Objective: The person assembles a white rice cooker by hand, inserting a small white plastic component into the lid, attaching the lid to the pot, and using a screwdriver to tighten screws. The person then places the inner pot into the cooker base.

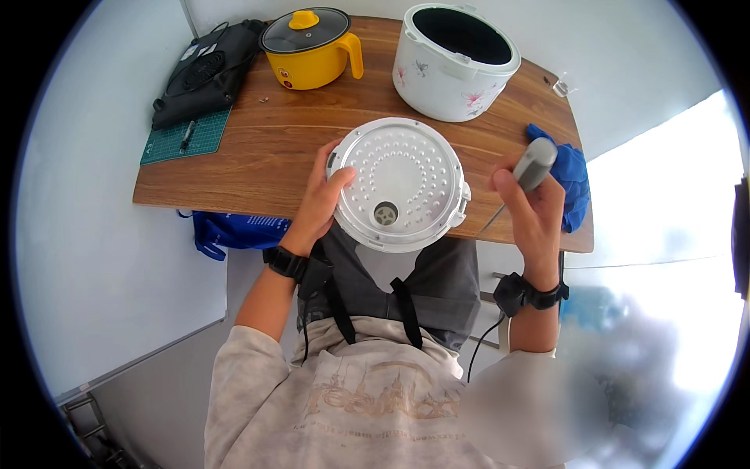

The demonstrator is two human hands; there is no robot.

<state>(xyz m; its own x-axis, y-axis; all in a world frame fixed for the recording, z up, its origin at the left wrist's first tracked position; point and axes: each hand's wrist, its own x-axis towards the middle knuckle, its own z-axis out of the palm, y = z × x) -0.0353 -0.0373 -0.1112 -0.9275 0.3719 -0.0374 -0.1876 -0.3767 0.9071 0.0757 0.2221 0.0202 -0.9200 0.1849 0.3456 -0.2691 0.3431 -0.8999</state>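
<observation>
My left hand (322, 191) grips the left rim of a round white rice cooker lid (402, 168), thumb over its edge. The lid's dimpled inner face is turned up, with a round vent hole near its lower middle and a latch on the right rim. It is held over the table's front edge. My right hand (535, 207) is closed around the grey handle of a screwdriver (536, 162). Its thin shaft points down and left, to the right of the lid and apart from it. The white rice cooker body (453, 66), printed with flowers, stands lidless at the back.
A yellow electric pot (308, 59) with a glass lid stands at the back left. Beside it a black appliance (205, 74) and a pen (188, 134) lie on a green cutting mat (207, 137). Blue cloth (574, 184) lies at the right edge; a blue bag (238, 230) hangs below the table.
</observation>
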